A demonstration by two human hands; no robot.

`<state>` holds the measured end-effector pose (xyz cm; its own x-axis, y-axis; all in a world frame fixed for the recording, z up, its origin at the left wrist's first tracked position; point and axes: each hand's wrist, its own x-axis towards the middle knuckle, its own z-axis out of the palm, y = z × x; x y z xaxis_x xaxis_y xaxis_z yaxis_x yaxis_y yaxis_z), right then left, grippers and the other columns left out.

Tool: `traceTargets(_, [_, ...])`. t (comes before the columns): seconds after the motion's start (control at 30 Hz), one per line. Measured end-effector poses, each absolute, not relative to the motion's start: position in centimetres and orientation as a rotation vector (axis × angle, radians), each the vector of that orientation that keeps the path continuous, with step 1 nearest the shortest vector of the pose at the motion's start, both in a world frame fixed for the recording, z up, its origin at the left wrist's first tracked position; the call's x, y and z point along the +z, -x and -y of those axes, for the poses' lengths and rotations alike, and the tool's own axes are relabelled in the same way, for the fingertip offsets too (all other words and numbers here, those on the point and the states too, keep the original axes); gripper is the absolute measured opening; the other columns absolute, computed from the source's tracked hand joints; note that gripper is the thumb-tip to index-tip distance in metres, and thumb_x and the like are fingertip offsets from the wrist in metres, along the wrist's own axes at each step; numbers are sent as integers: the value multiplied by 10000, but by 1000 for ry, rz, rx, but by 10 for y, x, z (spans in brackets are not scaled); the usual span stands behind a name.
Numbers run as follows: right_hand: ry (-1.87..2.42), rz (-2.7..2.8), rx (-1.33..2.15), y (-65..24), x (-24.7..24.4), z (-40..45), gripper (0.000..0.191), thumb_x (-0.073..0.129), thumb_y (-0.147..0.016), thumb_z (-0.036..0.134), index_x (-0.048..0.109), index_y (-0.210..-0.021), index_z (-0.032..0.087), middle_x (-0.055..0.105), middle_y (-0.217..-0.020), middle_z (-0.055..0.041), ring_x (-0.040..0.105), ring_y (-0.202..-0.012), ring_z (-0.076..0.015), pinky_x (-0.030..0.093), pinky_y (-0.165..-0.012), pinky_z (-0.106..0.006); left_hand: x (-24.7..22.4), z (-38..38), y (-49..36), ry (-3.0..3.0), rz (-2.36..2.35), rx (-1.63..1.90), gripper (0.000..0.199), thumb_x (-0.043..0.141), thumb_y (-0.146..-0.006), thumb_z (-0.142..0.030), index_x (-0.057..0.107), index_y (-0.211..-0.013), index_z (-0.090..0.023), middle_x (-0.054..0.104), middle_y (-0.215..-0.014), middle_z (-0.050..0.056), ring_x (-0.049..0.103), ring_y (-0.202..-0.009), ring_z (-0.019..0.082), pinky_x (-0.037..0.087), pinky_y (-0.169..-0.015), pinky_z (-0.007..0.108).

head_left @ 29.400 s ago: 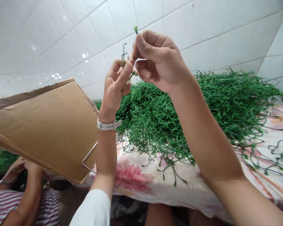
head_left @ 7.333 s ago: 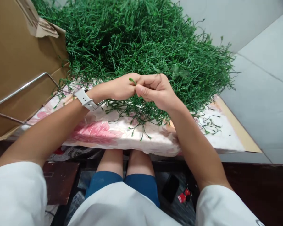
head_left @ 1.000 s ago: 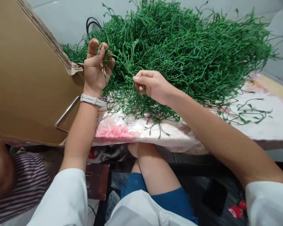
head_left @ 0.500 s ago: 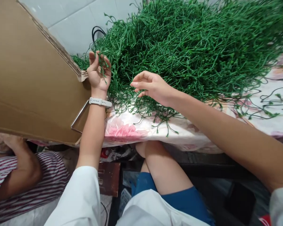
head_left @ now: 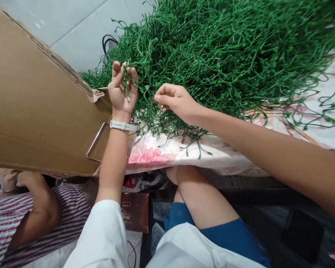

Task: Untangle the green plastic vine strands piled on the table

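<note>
A large tangled heap of thin green artificial plant stems (head_left: 212, 56) with small budded tips lies on the table. My left hand (head_left: 124, 89), palm up and wearing a white wristband, is closed round a few of these stems; their tips dangle over the palm. To its right, my right hand (head_left: 177, 100) is at the front left edge of the heap, thumb and forefinger pinched together among loose strands. Whether a stem is between those fingertips I cannot make out.
A big cardboard box (head_left: 39, 111) stands close on the left, a bent metal wire handle (head_left: 95, 143) by its corner. A floral cloth (head_left: 150, 156) covers the table. At lower left a co-worker in a striped top (head_left: 69, 208) has both hands (head_left: 19, 178) together.
My left hand has shifted slightly right with its stems. The fingers of my right hand have gone from loosely apart to pinched. The view has moved a little.
</note>
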<state>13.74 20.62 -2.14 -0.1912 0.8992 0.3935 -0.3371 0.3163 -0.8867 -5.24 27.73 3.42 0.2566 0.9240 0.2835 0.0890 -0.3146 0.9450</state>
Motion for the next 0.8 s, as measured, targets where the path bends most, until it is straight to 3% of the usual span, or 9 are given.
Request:
traceTargets(0.1, [533,1225,1332,-139,-20,-208,194,665,-946,126,572,-781,171,678,-829,0,614,-723,-79,481,-598,-171,35,-278,58,-1592,-924,1006,388,546,-878,-732,736,-948,-401,774,-906,-8,574,-1351,171,537,-958,303])
traceTargets(0.27, [555,1153,1387,-140,-13,-205,236,610,-998,165,494,-796,200,608,-738,33,647,-693,-86,481,-600,-178,24,-300,72,-1710,-845,1208,395,545,-882,-742,706,-965,-390,744,-909,6,643,-1209,191,537,-832,323])
traceTargets(0.4, [623,1103,1338,-141,-9,-204,237,568,-1006,85,498,-813,204,549,-651,49,579,-594,-69,439,-543,-165,14,-326,80,-1738,-611,1347,332,763,-801,-629,644,-1023,-412,696,-942,-16,629,-906,183,481,-696,356])
traceTargets(0.53, [661,1084,1340,-141,-6,-204,251,579,-1007,101,487,-803,216,502,-597,59,502,-533,-70,416,-495,-170,19,-318,69,-1800,-626,1438,473,911,-701,-549,664,-1062,-369,636,-965,-1,517,-828,161,433,-695,343])
traceTargets(0.6, [675,1077,1359,-142,-5,-203,238,605,-1009,162,487,-812,222,490,-593,63,454,-499,-67,374,-451,-171,23,-305,60,-1982,-696,1492,524,911,-706,-580,692,-1120,-345,651,-1081,14,526,-935,181,452,-806,361])
traceTargets(0.67, [708,1074,1371,-143,-3,-200,232,633,-1001,217,489,-819,227,476,-586,68,411,-469,-65,313,-410,-176,23,-295,52,-2249,-773,1531,603,892,-716,-628,686,-1208,-347,634,-1257,32,494,-1188,243,417,-1026,411])
traceTargets(0.73, [747,1068,1369,-143,-1,-198,238,662,-984,252,494,-816,228,456,-575,70,382,-452,-65,258,-389,-185,20,-289,46,-2440,-815,1535,707,882,-708,-660,654,-1297,-343,569,-1403,55,331,-1431,299,284,-1201,467])
traceTargets(0.8, [780,1062,1366,-144,0,-196,237,679,-969,275,507,-813,226,451,-568,67,373,-453,-69,234,-388,-193,17,-286,41,-2473,-809,1547,791,856,-716,-691,600,-1380,-346,500,-1499,73,155,-1558,321,189,-1267,497])
